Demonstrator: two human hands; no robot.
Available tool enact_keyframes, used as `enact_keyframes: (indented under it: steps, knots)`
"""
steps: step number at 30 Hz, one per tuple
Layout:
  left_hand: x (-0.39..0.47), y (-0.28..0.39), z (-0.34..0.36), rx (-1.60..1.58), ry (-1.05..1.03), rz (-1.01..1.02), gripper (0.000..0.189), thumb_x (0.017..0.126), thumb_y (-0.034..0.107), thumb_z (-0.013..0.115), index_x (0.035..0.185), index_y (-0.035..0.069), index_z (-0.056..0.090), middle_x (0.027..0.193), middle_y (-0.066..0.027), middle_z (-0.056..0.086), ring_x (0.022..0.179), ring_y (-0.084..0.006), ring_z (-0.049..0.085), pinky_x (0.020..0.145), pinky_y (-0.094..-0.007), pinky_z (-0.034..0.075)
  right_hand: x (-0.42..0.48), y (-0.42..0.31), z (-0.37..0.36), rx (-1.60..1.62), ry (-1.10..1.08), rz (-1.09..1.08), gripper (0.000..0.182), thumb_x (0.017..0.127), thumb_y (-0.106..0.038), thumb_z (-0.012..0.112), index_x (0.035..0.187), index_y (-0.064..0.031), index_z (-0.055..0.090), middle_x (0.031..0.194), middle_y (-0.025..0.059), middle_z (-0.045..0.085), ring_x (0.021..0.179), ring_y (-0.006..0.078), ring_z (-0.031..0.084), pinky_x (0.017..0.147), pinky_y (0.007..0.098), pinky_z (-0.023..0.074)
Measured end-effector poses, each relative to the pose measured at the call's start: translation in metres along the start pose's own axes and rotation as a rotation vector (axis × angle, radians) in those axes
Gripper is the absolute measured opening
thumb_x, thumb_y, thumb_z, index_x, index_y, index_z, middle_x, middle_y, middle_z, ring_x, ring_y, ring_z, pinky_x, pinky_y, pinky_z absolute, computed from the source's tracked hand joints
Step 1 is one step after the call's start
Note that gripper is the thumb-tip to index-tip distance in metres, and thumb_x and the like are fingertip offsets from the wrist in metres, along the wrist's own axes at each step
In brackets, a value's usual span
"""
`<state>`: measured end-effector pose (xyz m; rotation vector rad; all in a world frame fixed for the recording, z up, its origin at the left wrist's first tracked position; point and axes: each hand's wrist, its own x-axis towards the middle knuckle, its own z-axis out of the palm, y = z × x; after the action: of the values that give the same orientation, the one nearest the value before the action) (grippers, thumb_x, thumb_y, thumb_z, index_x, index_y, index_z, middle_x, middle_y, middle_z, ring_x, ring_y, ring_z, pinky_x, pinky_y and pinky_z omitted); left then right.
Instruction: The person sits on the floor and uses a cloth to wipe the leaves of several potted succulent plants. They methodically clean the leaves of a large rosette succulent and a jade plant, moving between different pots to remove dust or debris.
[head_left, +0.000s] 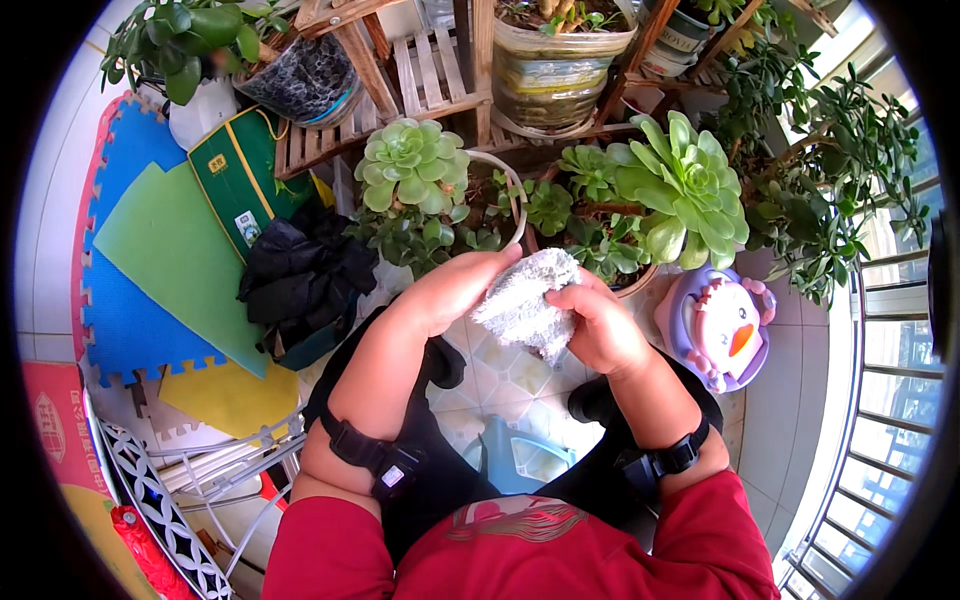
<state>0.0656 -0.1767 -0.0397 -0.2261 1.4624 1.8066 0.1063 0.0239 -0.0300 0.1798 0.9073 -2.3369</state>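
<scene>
A fluffy grey-white cloth (529, 301) is bunched up in front of me, above the tiled floor. My right hand (604, 322) grips its right side, with thumb and fingers pressed on the fabric. Along its upper left edge lies my left hand (469, 281); its fingers are mostly hidden behind the cloth, so its hold cannot be made out fully. Just beyond my hands grow two potted succulents: a pale green rosette (412, 165) on the left and a larger rosette (682, 187) on the right.
Wooden plant shelves (442, 71) carry more pots at the back. Left are foam mats (180, 255), a green gift box (236, 172) and a black plastic bag (307, 262). A purple child's potty (716, 330) and a barred window (892, 390) are right. A blue stool (502, 454) shows between my legs.
</scene>
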Motion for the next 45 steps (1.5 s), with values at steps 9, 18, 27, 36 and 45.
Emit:
enact_keyframes:
  steps: [9, 18, 27, 36, 45]
  knots:
    - [-0.009, 0.013, 0.001, 0.132, -0.008, 0.202, 0.015, 0.094, 0.018, 0.062, 0.094, 0.003, 0.063, 0.081, 0.0044, 0.06, 0.071, -0.0032, 0.052, 0.063, -0.0189, 0.042, 0.001, 0.0, -0.002, -0.031, 0.039, -0.01, 0.033, 0.083, -0.005, 0.055, 0.115, 0.0006, 0.058, 0.104, 0.0074, 0.066, 0.094, 0.0175, 0.063, 0.088, 0.0307, 0.0491]
    - [-0.012, 0.019, 0.003, -0.017, 0.099, 0.184, 0.019, 0.094, 0.025, 0.063, 0.088, 0.007, 0.064, 0.078, 0.0051, 0.06, 0.07, -0.0034, 0.051, 0.064, -0.0207, 0.041, 0.004, 0.005, -0.006, -0.121, 0.057, -0.047, 0.032, 0.082, -0.006, 0.055, 0.112, 0.0007, 0.06, 0.099, 0.0049, 0.066, 0.088, 0.0141, 0.062, 0.083, 0.0282, 0.0492]
    - [0.003, 0.005, -0.015, -0.078, 0.047, 0.249, 0.025, 0.097, 0.03, 0.058, 0.091, 0.007, 0.064, 0.082, 0.0041, 0.062, 0.073, -0.0048, 0.054, 0.07, -0.0225, 0.044, 0.005, 0.007, -0.008, -0.158, 0.092, -0.059, 0.029, 0.082, -0.006, 0.054, 0.109, -0.0001, 0.062, 0.094, 0.003, 0.066, 0.082, 0.0125, 0.061, 0.077, 0.0259, 0.0481]
    - [0.003, 0.008, -0.016, -0.159, 0.156, 0.22, 0.018, 0.092, 0.02, 0.064, 0.106, 0.008, 0.062, 0.09, 0.0038, 0.061, 0.082, -0.0074, 0.055, 0.076, -0.0249, 0.043, 0.007, 0.005, -0.01, -0.175, 0.169, -0.084, 0.026, 0.082, -0.007, 0.054, 0.106, 0.0, 0.062, 0.091, 0.0018, 0.065, 0.078, 0.0114, 0.059, 0.072, 0.025, 0.047]
    - [0.009, 0.009, -0.026, -0.203, 0.268, 0.2, 0.021, 0.089, 0.021, 0.067, 0.106, 0.011, 0.062, 0.093, 0.0045, 0.061, 0.082, -0.0071, 0.056, 0.076, -0.0242, 0.046, 0.011, 0.001, -0.015, -0.16, 0.226, -0.133, 0.022, 0.081, -0.006, 0.053, 0.1, 0.0004, 0.063, 0.085, 0.0019, 0.064, 0.073, 0.0107, 0.057, 0.067, 0.0247, 0.0454]
